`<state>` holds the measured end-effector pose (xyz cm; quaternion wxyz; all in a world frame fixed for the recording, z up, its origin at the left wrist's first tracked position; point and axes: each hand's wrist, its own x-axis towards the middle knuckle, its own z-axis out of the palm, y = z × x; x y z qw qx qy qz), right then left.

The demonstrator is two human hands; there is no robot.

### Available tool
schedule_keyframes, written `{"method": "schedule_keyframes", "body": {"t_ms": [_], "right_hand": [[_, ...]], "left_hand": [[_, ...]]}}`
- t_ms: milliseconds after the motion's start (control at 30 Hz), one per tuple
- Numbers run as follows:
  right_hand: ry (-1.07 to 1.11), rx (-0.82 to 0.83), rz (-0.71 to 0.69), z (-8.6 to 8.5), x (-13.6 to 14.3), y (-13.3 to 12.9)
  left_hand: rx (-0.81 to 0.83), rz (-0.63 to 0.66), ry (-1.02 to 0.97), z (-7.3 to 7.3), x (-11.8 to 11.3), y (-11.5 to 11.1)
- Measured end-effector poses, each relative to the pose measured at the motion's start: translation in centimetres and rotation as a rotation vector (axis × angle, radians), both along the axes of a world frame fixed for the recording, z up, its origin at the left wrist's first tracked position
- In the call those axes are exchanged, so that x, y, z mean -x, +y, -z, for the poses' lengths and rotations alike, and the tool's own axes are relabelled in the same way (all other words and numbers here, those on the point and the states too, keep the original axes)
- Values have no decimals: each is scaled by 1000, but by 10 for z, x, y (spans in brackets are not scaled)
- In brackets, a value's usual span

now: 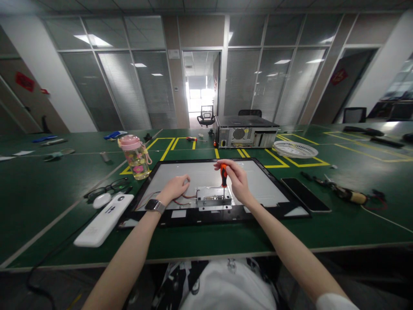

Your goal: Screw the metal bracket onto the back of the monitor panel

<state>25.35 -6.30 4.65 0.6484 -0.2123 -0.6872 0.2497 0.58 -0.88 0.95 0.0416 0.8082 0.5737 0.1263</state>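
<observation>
An orange and black screwdriver (223, 175) stands upright in my right hand (237, 178), its fingers closed round the handle. The shaft points down onto a metal bracket with a circuit board (211, 198), which lies on the grey back of a flat display panel (258, 185) with a black frame. My left hand (176, 188) rests on the panel just left of the bracket, fingers curled loosely; whether something small is between them I cannot make out. Red and dark wires (180, 201) run from the bracket's left side beneath that hand.
Left of the panel are a pink-lidded bottle (135, 159), glasses (112, 186) and a white power bank (105, 219). To the right lie a black phone (305, 194) and a cabled tool (350, 194). Behind stand a computer case (245, 131) and a white basket (295, 149).
</observation>
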Motion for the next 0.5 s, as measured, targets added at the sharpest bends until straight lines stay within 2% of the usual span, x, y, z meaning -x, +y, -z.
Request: {"method": "schedule_keyframes", "body": {"t_ms": [233, 433, 500], "right_hand": [[4, 10, -16, 3, 0, 1], [-74, -71, 224, 3, 0, 5], [-86, -96, 231, 2, -1, 4]], "left_hand": [[-5, 3, 0, 2, 1, 2], [-10, 7, 0, 2, 1, 1], [-9, 2, 1, 1, 0, 1]]}}
